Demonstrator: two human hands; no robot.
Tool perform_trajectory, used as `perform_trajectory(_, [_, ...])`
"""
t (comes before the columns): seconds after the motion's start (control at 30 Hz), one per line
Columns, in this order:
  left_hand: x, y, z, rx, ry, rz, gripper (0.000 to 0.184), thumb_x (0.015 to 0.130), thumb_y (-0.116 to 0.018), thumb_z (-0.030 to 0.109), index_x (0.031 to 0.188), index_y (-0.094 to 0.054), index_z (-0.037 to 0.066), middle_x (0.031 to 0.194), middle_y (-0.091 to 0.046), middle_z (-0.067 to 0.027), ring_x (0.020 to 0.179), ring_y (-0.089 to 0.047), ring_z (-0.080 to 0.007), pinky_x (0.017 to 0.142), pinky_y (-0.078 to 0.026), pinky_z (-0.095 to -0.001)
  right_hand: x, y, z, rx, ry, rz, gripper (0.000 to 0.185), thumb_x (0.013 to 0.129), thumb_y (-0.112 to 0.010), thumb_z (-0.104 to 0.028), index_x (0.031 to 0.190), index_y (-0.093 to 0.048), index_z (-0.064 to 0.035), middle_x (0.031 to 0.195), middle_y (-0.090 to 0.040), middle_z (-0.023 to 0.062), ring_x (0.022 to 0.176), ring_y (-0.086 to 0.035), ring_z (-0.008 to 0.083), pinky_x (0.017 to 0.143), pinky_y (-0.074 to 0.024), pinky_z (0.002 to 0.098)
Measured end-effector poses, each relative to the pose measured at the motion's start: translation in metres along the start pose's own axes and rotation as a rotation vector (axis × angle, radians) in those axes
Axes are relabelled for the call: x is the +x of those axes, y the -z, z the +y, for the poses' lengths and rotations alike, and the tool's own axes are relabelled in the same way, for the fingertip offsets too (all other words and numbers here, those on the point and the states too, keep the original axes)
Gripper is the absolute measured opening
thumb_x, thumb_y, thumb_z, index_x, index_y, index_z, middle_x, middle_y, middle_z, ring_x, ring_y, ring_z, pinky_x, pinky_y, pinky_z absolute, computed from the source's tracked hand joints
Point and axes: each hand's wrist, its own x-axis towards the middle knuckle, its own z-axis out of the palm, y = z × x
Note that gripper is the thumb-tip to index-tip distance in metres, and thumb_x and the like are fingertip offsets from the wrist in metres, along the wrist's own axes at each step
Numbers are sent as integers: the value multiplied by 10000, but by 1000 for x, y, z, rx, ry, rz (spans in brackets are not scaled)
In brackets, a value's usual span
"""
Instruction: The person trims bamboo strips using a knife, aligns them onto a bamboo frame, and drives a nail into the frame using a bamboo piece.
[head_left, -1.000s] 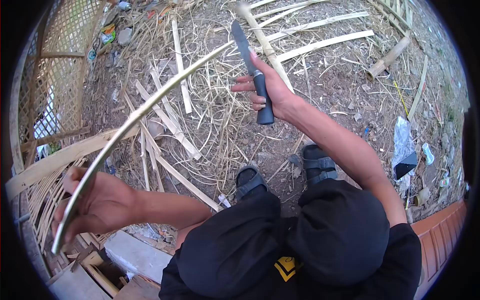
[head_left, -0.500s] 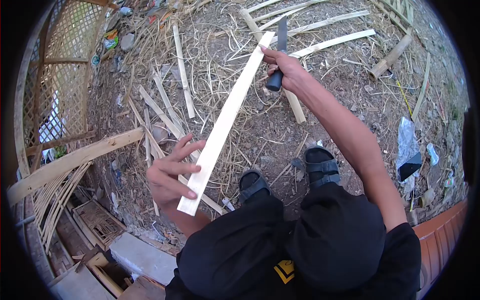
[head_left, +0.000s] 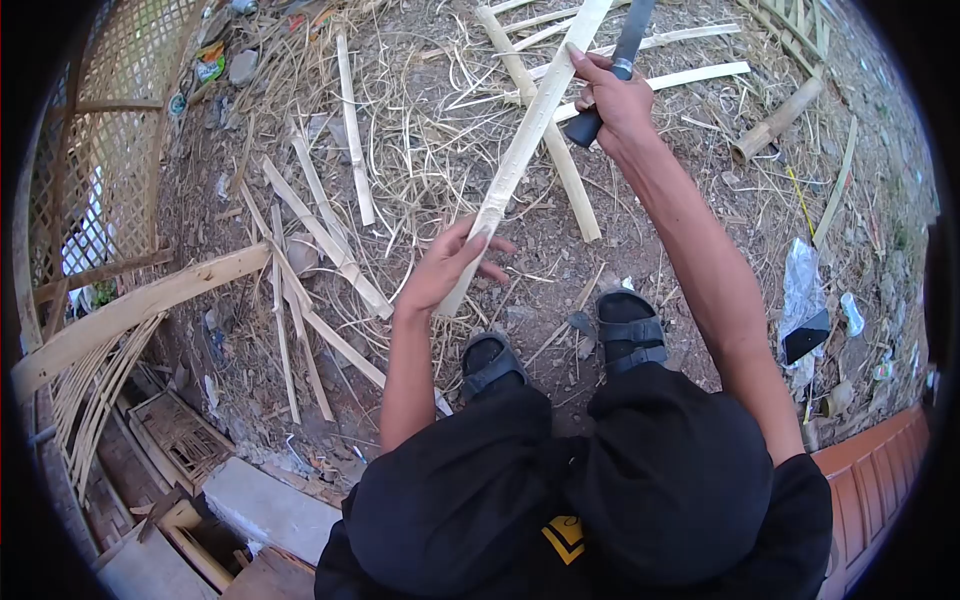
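Note:
A long pale bamboo strip (head_left: 540, 115) slants from the top of the view down toward my feet. My left hand (head_left: 440, 268) grips its lower part, with the thumb on top and fingers reaching underneath. A rough node crosses the strip just above that thumb. My right hand (head_left: 624, 108) is closed around the black handle of a knife (head_left: 631, 40), whose dark blade points up and away. The thumb of that same hand presses on the upper part of the strip. Both strip ends are free of the ground pile as far as I can see.
Bamboo strips (head_left: 355, 140) and thin shavings litter the ground. A bamboo pole piece (head_left: 778, 118) lies at right, near a plastic bag (head_left: 800, 285) and a dark flat object (head_left: 806, 338). At left are a long wooden beam (head_left: 140, 315), a lattice panel (head_left: 120, 165) and a concrete block (head_left: 270, 508).
The strip has moved up and right and shows a different, knobbly face. My left hand has gone from spread fingers to a grip on it. My right hand and knife moved slightly right.

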Motion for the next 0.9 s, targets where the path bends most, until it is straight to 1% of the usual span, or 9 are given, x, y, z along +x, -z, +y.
perform_trajectory(0.07, [9, -17, 2, 69, 332, -53, 346, 1024, -472, 297, 1204, -525, 6, 711, -594, -41, 511, -570, -104, 478, -454, -222, -1, 5, 3, -127, 33, 6, 310, 806, -801, -208, 896, -628, 32, 725, -622, 53, 483, -484, 79, 437, -407, 251])
perform_trajectory(0.1, [10, -25, -4, 58, 328, -52, 346, 1024, -472, 297, 1204, -525, 6, 711, -594, -41, 511, -570, -104, 478, -454, -222, -4, 10, 0, -139, 33, 1, 310, 806, -801, -208, 896, -628, 32, 725, -622, 53, 483, -484, 79, 437, -407, 251])
perform_trajectory(0.17, [5, -39, -16, -75, 279, 92, 269, 1020, -489, 291, 995, -542, 29, 551, -416, 43, 371, -336, -38, 347, -269, -206, -17, 18, -8, -554, 69, 41, 383, 845, -748, -351, 798, -648, 16, 659, -626, 27, 459, -478, 82, 456, -419, 273])
perform_trajectory(0.23, [5, -42, -17, -85, 273, 128, 286, 1028, -466, 307, 926, -510, 43, 561, -388, 40, 387, -313, -38, 358, -250, -213, -39, 29, -11, -741, 84, 63, 462, 862, -689, -443, 688, -639, -17, 566, -606, 38, 453, -482, 90, 474, -431, 290])
perform_trajectory(0.3, [5, -41, -21, -175, 318, 157, 305, 1033, -449, 320, 903, -498, 48, 556, -371, 42, 387, -305, -39, 357, -258, -213, -59, 44, -4, -1188, 324, -208, 424, 852, -688, -397, 660, -619, -24, 531, -589, 110, 456, -547, 163, 500, -460, 329])
perform_trajectory(0.37, [8, -45, -20, -174, 328, 183, 318, 1036, -437, 327, 887, -487, 51, 555, -353, 46, 387, -292, -41, 354, -251, -217, -77, 49, 11, -1313, 433, -454, 336, 812, -677, -299, 650, -597, -16, 541, -579, 176, 512, -619, 286, 542, -500, 396])
perform_trajectory(0.47, [14, -49, -15, -133, 298, 225, 313, 1035, -440, 324, 888, -486, 52, 545, -345, 51, 377, -283, -43, 348, -234, -223, -80, 60, 36, -1418, 499, -694, 255, 753, -662, -226, 631, -601, -10, 581, -600, 204, 593, -637, 376, 606, -525, 457])
perform_trajectory(0.7, [18, -54, -8, -86, 268, 294, 310, 1034, -444, 326, 885, -486, 57, 529, -342, 56, 366, -284, -42, 339, -224, -225, -75, 62, 51, -1566, 406, -652, 217, 727, -658, -226, 693, -642, -12, 609, -620, 210, 600, -643, 385, 628, -544, 463])
perform_trajectory(0.9, [18, -51, 1, -133, 247, 311, 315, 1025, -467, 326, 864, -470, 56, 537, -375, 47, 373, -297, -44, 339, -234, -232, -68, 49, 41, -1557, 531, -734, 197, 724, -630, -201, 684, -669, -12, 602, -618, 223, 608, -650, 391, 611, -549, 474])
